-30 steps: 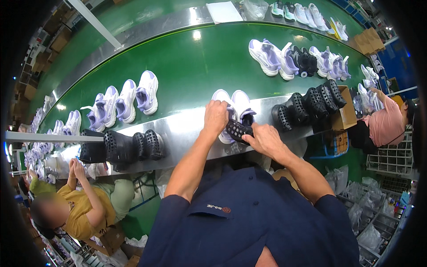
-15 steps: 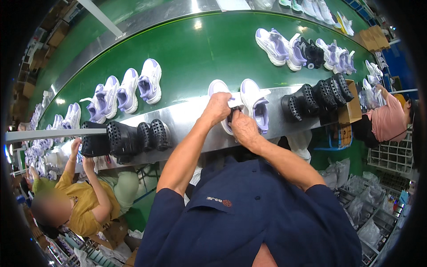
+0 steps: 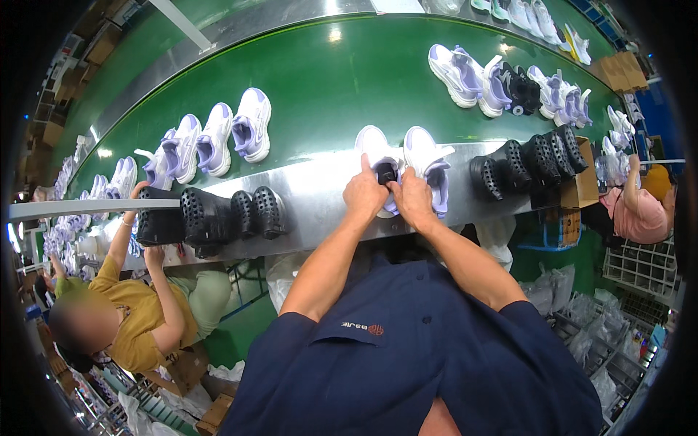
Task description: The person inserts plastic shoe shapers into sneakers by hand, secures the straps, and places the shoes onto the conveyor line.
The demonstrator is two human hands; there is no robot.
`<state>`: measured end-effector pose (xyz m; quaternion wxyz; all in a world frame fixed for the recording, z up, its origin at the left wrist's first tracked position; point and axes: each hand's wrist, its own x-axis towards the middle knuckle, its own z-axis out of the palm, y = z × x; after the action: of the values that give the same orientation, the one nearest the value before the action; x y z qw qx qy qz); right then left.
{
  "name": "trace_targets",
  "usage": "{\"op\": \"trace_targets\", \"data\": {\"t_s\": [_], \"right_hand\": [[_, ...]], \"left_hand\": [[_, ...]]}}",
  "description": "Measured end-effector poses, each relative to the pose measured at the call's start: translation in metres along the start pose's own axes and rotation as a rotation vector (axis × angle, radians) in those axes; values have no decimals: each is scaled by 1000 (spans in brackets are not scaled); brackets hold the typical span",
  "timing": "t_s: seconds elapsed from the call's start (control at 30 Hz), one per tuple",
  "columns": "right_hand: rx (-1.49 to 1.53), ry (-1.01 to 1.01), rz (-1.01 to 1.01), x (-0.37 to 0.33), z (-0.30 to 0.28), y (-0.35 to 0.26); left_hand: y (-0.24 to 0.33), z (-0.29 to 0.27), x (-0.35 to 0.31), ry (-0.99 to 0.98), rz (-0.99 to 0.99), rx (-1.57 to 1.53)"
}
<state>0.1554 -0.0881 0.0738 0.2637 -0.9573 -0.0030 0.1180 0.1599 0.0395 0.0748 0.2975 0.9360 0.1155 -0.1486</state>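
Note:
A white-and-lavender sneaker [image 3: 372, 139] stands toe away on the metal edge of the green conveyor in front of me. My left hand [image 3: 366, 190] grips its left side, thumb stretched up along the opening. My right hand [image 3: 413, 200] closes on the right side of the opening, fingers bent. Between the hands a black piece [image 3: 386, 172] shows inside the shoe; how far in it reaches is hidden. Just right of it, close to my right hand, stands a matching sneaker [image 3: 420, 145] with its white strap sticking out.
Black perforated foot-shaped forms stand along the metal edge, left [image 3: 206, 218] and right [image 3: 538, 160]. More sneakers sit on the green belt [image 3: 327, 94]. A grey bar [image 3: 94, 211] crosses at left. A co-worker in yellow [image 3: 145, 320] works at left, another in pink [image 3: 632, 214] at far right.
My left hand has come down from the sneaker's top to its left side. My right hand has moved from inside the opening to its right edge. The whole view has shifted slightly.

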Motion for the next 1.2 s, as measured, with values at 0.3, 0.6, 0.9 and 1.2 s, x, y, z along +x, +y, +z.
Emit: {"op": "trace_targets", "data": {"t_s": [0.3, 0.6, 0.9, 1.2], "right_hand": [[-62, 71, 35, 9, 17, 7], [105, 9, 45, 1, -19, 7], [725, 163, 287, -3, -21, 112], [142, 217, -59, -14, -46, 55]], "left_hand": [[-18, 26, -5, 154, 16, -3], [-9, 20, -11, 85, -177, -46], [27, 13, -78, 39, 647, 29], [29, 38, -67, -114, 409, 214]]}}
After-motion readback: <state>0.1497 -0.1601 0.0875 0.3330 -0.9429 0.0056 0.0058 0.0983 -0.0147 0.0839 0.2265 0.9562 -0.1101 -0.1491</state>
